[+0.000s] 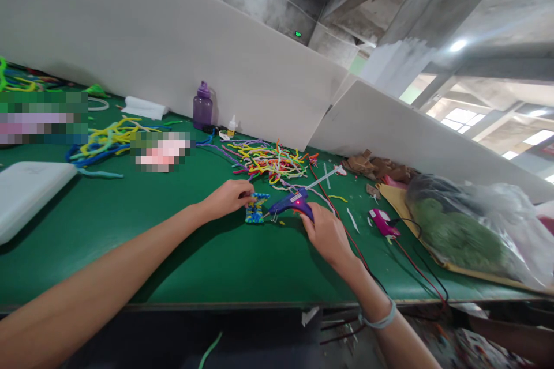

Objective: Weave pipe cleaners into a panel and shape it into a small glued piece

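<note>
I see the blue-yellow piece (254, 217) over the table (194, 265), its long axis roughly twelve to six. My left hand (231, 197), the nearer one, pinches its edge at ten o'clock. At three o'clock is the glue gun (288, 203), nozzle toward eight; contact I cannot tell. My right hand (329, 233), at four, curls around the gun.

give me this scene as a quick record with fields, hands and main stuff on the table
left hand: grips the blue-yellow piece by its upper left
right hand: holds the glue gun, red light on
gun tip: at the piece's lower right, contact unclear
behind hands: pile of fuzzy stems
back left: purple bottle by the panel
far left: white box
far right: clear bag with green stuff inside
surface: green table
</note>
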`<state>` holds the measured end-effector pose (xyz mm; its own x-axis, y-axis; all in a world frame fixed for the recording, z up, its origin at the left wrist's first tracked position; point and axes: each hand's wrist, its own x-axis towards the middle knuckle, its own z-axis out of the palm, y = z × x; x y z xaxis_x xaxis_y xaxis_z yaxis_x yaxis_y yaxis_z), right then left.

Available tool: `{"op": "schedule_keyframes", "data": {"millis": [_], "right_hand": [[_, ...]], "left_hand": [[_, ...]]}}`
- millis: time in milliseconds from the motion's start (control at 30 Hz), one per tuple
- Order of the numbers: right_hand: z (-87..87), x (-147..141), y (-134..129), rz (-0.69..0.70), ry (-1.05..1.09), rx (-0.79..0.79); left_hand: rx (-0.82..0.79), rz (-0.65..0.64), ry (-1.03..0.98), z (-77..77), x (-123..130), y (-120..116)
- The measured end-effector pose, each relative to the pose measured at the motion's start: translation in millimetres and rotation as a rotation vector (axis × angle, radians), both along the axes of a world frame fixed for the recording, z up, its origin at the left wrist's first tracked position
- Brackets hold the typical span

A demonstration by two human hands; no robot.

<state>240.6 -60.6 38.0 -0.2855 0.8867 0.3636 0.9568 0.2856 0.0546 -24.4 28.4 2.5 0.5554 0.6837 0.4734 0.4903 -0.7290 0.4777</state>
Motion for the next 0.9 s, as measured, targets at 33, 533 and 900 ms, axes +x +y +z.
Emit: {"op": "schedule_keyframes", "data": {"millis": [33, 533, 900], "right_hand": [[-0.2, 0.2, -0.1, 0.0, -0.002, 0.001], [0.8, 1.9, -4.9, 0.014, -0.011, 0.013], [4.3, 9.0, 4.4, -0.037, 0.111, 0.128]], "left_hand": [[0.001, -0.002, 0.0, 0.1, -0.1, -0.1], [0.002, 0.0, -0.007, 1.0, -0.1, -0.7], [-0.006, -0.003, 0.0, 1.0, -1.1, -1.8]]}}
